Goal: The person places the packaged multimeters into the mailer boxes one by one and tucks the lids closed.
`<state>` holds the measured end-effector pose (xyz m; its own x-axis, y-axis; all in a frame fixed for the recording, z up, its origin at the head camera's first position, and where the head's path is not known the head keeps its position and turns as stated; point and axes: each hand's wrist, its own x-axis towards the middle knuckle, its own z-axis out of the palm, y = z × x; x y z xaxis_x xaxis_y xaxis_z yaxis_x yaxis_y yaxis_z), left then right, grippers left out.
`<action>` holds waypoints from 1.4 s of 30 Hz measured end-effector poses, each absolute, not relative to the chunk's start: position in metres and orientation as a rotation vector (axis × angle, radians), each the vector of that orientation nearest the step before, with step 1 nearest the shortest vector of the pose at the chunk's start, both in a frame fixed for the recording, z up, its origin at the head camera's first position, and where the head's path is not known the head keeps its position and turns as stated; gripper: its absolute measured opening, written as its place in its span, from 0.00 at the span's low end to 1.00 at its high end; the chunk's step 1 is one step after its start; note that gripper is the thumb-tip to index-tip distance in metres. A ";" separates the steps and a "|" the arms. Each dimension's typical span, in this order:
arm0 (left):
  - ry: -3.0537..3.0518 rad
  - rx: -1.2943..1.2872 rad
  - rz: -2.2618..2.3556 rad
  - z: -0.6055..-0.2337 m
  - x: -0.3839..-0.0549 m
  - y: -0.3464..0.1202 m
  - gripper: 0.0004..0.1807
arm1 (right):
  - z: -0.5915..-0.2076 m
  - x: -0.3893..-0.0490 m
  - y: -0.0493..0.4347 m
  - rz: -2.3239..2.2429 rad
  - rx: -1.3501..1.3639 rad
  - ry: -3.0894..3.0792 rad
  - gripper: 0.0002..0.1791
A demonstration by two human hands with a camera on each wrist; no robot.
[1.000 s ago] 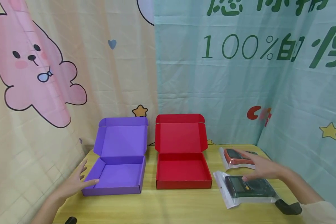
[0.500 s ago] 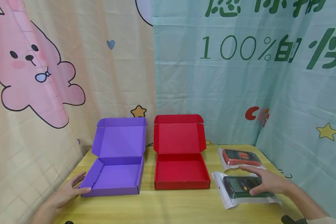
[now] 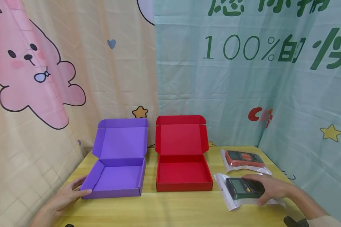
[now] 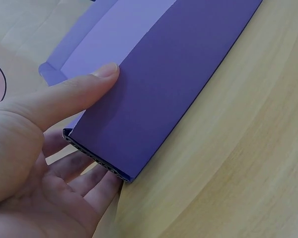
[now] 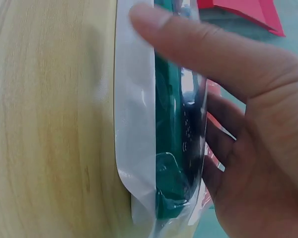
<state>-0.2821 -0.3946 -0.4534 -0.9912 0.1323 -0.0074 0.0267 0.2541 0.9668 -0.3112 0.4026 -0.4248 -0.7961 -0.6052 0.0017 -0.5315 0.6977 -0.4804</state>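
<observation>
My left hand (image 3: 65, 195) is at the near left corner of an open purple cardboard box (image 3: 122, 178). In the left wrist view its thumb (image 4: 102, 79) lies on the front wall's top edge, and the other fingers reach round the left side. On the right, my right hand (image 3: 274, 187) spans a dark green multimeter (image 3: 240, 187) in a clear plastic bag (image 3: 230, 203) lying on the table. The right wrist view has the thumb (image 5: 184, 39) on the near side and the fingers (image 5: 221, 131) on the far side, partly hidden.
An open red box (image 3: 184, 186) stands to the right of the purple one, both lids raised. Behind the green multimeter lies a red bagged multimeter (image 3: 245, 159). Printed curtains (image 3: 210, 91) close off the back and sides of the wooden table (image 3: 170, 208).
My left hand has come down from above the purple box's left side onto its corner. The right hand has moved back from over the red multimeter and taken hold of the green one.
</observation>
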 end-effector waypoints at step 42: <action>2.439 0.152 1.883 -0.455 -0.282 -0.397 0.45 | -0.376 -0.333 0.381 -0.641 -0.881 2.759 0.54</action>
<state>-0.2825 -0.3974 -0.4548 -0.9935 0.1124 0.0157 0.0437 0.2507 0.9671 -0.3331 0.3814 -0.3759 -0.8097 -0.5858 -0.0347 -0.5105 0.7322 -0.4508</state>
